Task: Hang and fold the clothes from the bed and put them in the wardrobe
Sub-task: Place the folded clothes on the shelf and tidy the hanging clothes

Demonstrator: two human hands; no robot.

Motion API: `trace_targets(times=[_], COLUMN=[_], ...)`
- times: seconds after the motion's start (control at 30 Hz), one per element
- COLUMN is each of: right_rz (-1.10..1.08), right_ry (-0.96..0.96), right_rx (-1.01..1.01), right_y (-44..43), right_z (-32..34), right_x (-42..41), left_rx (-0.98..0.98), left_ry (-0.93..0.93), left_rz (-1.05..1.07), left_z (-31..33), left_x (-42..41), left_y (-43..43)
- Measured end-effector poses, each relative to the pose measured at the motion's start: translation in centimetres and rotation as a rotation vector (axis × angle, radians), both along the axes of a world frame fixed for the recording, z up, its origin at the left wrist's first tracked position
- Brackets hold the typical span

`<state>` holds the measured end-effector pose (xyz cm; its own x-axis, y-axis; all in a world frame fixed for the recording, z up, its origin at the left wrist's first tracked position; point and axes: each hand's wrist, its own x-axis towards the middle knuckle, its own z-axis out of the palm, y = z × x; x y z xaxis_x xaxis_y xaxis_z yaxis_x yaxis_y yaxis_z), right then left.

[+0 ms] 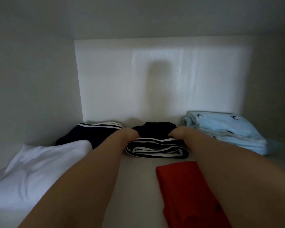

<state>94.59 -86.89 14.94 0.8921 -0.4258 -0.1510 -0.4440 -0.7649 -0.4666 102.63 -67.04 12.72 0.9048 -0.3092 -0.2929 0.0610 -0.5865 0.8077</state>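
Middle of the frame, striped garment (pixel 156 149): one, folded into a flat bundle of soft cloth, black with white bands, lying on the wardrobe shelf (pixel 138 181) near the back wall.
Hands: two, on bare forearms reaching in from the lower edge. The left hand (pixel 130 134) meets the bundle's left end and the right hand (pixel 177 133) its right end.
Fingers: hidden beyond the wrists and the cloth, so I cannot tell whether they grip or lie flat.
Garments counted: five on the shelf.
White garment (pixel 39 170): one, lower left, smooth, loosely laid with soft creases.
Navy garment (pixel 82 134): one, left of centre, behind the white one, with white stripes along its far edge.
Light blue garment (pixel 229 134): one, at the right, folded in layers, printed with small dark bird shapes.
Red garment (pixel 184 191): one, lower right, folded to a long rectangle, partly covered in view by the right forearm.
Back wall (pixel 113 79): one pale flat panel, faintly ribbed, with a dark shadow at its centre.
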Motion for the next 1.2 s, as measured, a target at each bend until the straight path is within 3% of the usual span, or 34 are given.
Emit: trace_targets(times=[0.07,0.17,0.33,0.47,0.63,0.93,1.0,1.07,1.13,1.2], right_rz=[-0.009,-0.016,-0.047,0.003,-0.129,0.165,0.182,0.205,0.296,0.334], right_ry=[-0.018,-0.021,-0.112,-0.055,-0.228,-0.627,-0.614,-0.469,-0.247,-0.194], right_rx=[-0.031,-0.009,0.120,0.164,0.727,0.742,0.727,0.671,0.445,0.277], right_y=[-0.1,-0.2,-0.5,-0.7,1.6,12.9,15.4,17.6,19.2,19.8], right_z=[-0.1,-0.5,-0.3,0.6,2.9,5.5,3.4,0.7,-1.6,-2.6], right_x=[0.6,0.9,0.9,0.5,0.9,5.7,7.0,7.8,8.2,8.5], left_rx=[-0.139,-0.242,-0.145,-0.077,-0.186,-0.283,-0.054,0.388,0.752,0.906], left_ry=[0.135,0.181,0.046,-0.082,-0.276,-0.334,-0.470,-0.552,-0.541,-0.503], left_rz=[0.018,0.023,-0.022,-0.123,-0.106,0.157,0.184,0.158,0.090,0.015], left_z=[0.2,0.4,1.0,2.8,7.9,11.1,9.6,7.7,5.6,4.3], left_x=[0.0,0.4,0.0,-0.1,0.4,4.3,5.3,5.9,6.1,6.0], left_y=[0.1,0.0,-0.2,0.2,4.1,16.2,18.3,20.0,20.7,20.8])
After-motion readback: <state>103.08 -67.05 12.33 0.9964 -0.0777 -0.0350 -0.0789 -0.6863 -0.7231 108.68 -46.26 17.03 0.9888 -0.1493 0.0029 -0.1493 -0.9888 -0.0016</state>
